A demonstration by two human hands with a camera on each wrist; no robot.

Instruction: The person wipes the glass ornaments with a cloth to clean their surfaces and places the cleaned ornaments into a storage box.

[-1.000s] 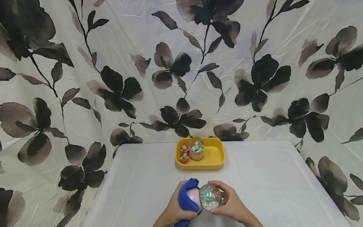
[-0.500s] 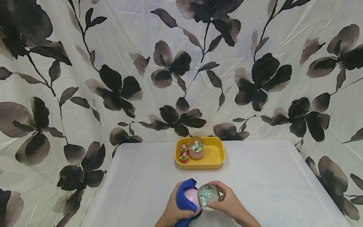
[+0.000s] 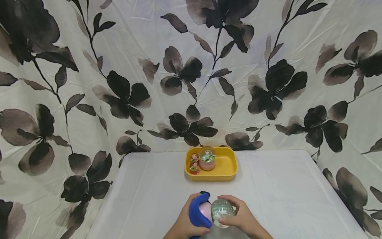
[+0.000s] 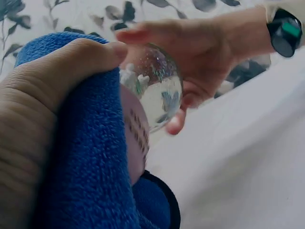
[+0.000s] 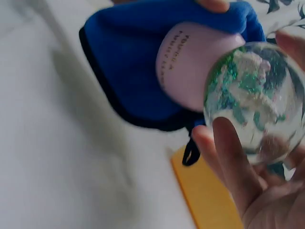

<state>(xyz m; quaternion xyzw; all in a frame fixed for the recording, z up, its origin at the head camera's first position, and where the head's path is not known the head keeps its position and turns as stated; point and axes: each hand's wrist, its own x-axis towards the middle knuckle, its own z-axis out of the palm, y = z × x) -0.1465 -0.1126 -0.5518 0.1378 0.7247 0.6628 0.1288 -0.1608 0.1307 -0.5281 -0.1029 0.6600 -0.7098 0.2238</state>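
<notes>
A snow globe with a clear, glittery dome [image 3: 222, 209] and a pink base [image 3: 205, 211] lies tipped on its side between both hands, above the table. My left hand [image 3: 185, 219] grips the base through a blue cloth [image 3: 197, 214] folded around it. In the left wrist view the thumb presses on the cloth [image 4: 95, 143]. My right hand [image 3: 243, 215] holds the glass dome, with its fingers and thumb spread around it. White figures and green glitter show inside the dome [image 5: 255, 95] in the right wrist view. Dark lettering marks the pink base [image 5: 183, 67].
A yellow tray [image 3: 226, 177] stands at the back of the white table [image 3: 274, 186]. Inside it are another snow globe [image 3: 207, 159] with a pink base and two small red figurines [image 3: 194, 166]. A floral cloth [image 3: 149, 49] hangs behind the table.
The right thumb has shifted over the front of the dome, and the dome has turned slightly. The left hand keeps its hold on the cloth and base. The tray's contents are unchanged.
</notes>
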